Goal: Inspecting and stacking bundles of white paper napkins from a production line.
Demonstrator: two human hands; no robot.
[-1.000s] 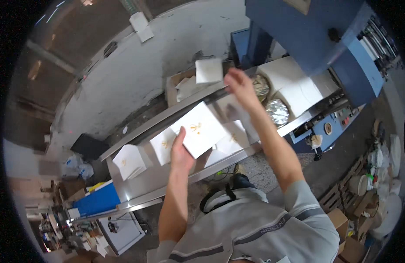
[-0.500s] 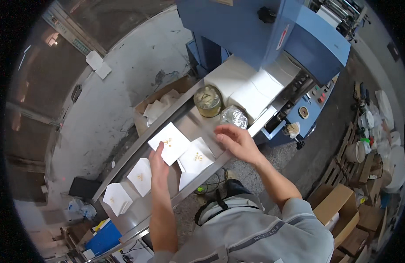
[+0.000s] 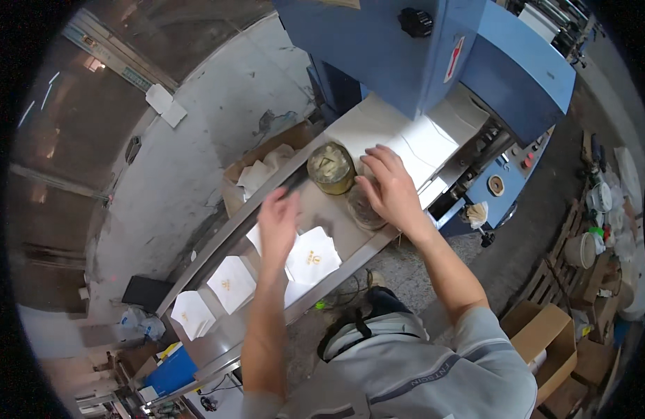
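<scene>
My left hand (image 3: 277,220) is raised over the metal conveyor trough, blurred by motion, with its fingers apart and nothing seen in it. Below it lie white paper pieces with small gold prints: one stack (image 3: 313,257) just to its right, another (image 3: 231,284) to its left, and a third (image 3: 192,315) at the trough's lower left. My right hand (image 3: 393,187) hovers by the white paper sheets (image 3: 421,143), fingers and thumb spread. Partly behind that hand sits a round, plastic-wrapped object (image 3: 364,209). A round clear container with yellowish contents (image 3: 331,168) stands beside it.
A blue machine (image 3: 385,52) rises at the far end of the trough (image 3: 336,209). Behind the trough is a carton (image 3: 235,174) with crumpled paper. To the right are a wooden pallet (image 3: 546,272), plastic tubs and an open cardboard box (image 3: 542,335).
My left hand has let go of the printed white paper and lifted away, up and to the right. My right hand has moved farther out, past the wrapped object toward the white sheets.
</scene>
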